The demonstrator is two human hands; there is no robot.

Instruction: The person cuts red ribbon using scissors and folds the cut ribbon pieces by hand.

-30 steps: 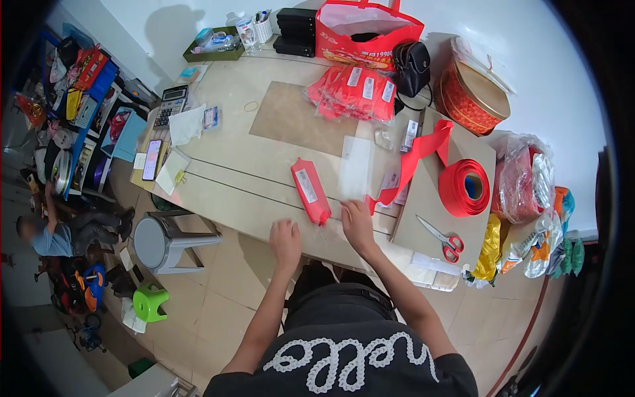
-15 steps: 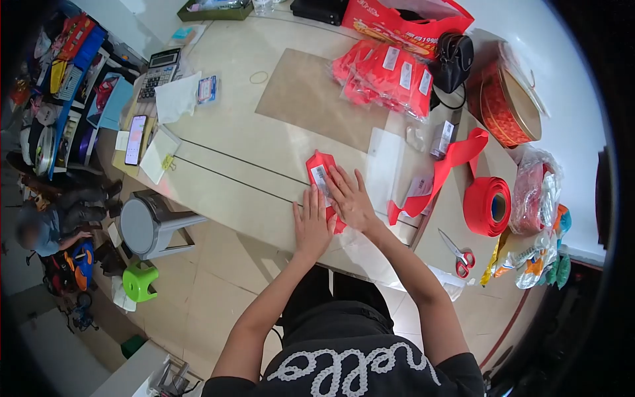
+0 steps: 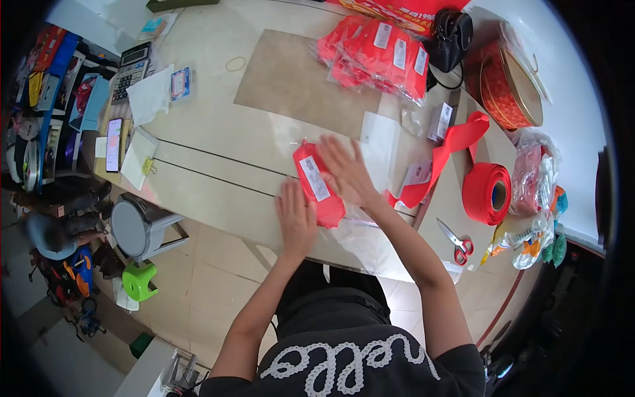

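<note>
A small workroom, shown by the table [image 3: 205, 122] with labelled red packets [image 3: 377, 56], 1 ribbon roll [image 3: 477, 192] and scissors [image 3: 456, 243].

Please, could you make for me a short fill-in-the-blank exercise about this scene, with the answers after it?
The packet between the left hand and the right hand is ____ in colour.
In the picture, the phone lies to the ____ of the packet.
The smaller stool is ____.
The small bag beside the packet pile is ____.

Answers: red; left; green; black.
</note>
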